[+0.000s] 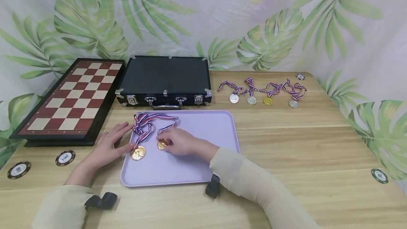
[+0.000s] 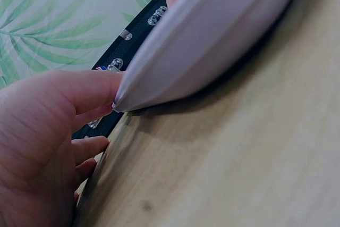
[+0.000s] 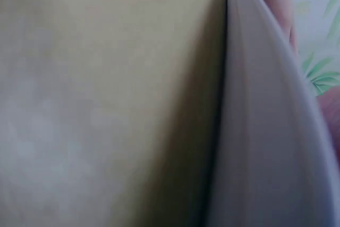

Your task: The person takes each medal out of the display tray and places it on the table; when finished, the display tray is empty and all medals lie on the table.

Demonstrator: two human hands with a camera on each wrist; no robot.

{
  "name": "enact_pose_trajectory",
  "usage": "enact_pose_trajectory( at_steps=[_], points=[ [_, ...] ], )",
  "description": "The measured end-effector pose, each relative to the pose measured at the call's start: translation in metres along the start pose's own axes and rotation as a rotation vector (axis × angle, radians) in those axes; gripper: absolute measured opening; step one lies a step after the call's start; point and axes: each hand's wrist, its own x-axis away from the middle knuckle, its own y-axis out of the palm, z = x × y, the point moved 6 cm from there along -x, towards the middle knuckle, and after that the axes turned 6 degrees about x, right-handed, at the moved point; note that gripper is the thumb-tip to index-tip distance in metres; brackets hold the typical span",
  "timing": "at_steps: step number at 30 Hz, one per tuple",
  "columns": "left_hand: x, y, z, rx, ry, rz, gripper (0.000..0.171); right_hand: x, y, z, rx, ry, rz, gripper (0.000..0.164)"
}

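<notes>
On the lavender tray [image 1: 203,172], two gold medals have striped ribbons. My right hand [image 1: 180,141] pinches one gold medal [image 1: 161,144] between thumb and fingers, its ribbon [image 1: 163,129] trailing away toward the back. My left hand [image 1: 108,147] lies across the tray's left edge with fingers extended and spread. Its thumb tip is right at the top of the other gold medal [image 1: 138,153], beside a bunched ribbon [image 1: 140,124]. The left wrist view shows the left hand [image 2: 37,147] beside the tray's rim [image 2: 154,51]. In the right wrist view, the tray's side [image 3: 265,110] hides most of the right hand.
Behind the tray stands a black case [image 1: 168,75] with a metal handle. A checkered game board [image 1: 77,96] sits at the left. Several medals [image 1: 251,100] with ribbons lie at the back right. Poker chips [image 1: 65,158] lie on the wooden table [image 1: 302,158].
</notes>
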Motion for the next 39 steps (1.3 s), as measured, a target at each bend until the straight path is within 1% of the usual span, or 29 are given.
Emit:
enact_pose_trajectory(
  at_steps=[3, 7, 14, 22, 25, 27, 29, 33, 36, 39],
  points=[
    [-0.001, 0.0, 0.0, -0.003, -0.004, -0.003, 0.061, 0.0, -0.001, 0.006, -0.004, 0.023, -0.004, 0.035],
    [-0.001, 0.0, 0.0, -0.004, -0.002, -0.004, 0.061, 0.003, -0.002, 0.016, -0.017, 0.101, -0.005, 0.039],
    [0.0, 0.0, 0.0, 0.004, 0.001, -0.003, 0.061, 0.005, -0.005, 0.023, -0.067, 0.182, 0.072, 0.048],
    [-0.001, 0.0, 0.0, 0.002, -0.001, -0.004, 0.061, 0.009, -0.005, 0.021, 0.01, 0.262, 0.14, 0.04],
    [-0.001, 0.0, 0.0, -0.003, -0.007, -0.006, 0.062, 0.011, -0.005, 0.02, 0.034, 0.295, 0.144, 0.04],
    [-0.001, 0.0, 0.0, -0.004, -0.01, -0.008, 0.062, 0.013, -0.005, 0.02, 0.031, 0.307, 0.144, 0.04],
    [-0.001, 0.0, 0.0, -0.004, -0.011, -0.009, 0.062, 0.014, -0.006, 0.019, 0.019, 0.299, 0.146, 0.039],
    [0.0, 0.0, -0.001, -0.005, -0.019, -0.011, 0.062, 0.014, -0.007, 0.017, -0.039, 0.214, 0.166, 0.039],
    [0.0, 0.0, -0.002, -0.006, -0.022, -0.013, 0.062, 0.015, -0.007, 0.017, -0.099, 0.147, 0.186, 0.041],
    [-0.001, 0.0, -0.001, -0.008, -0.02, -0.013, 0.062, 0.02, -0.012, 0.017, -0.182, 0.11, 0.201, 0.047]
  ],
)
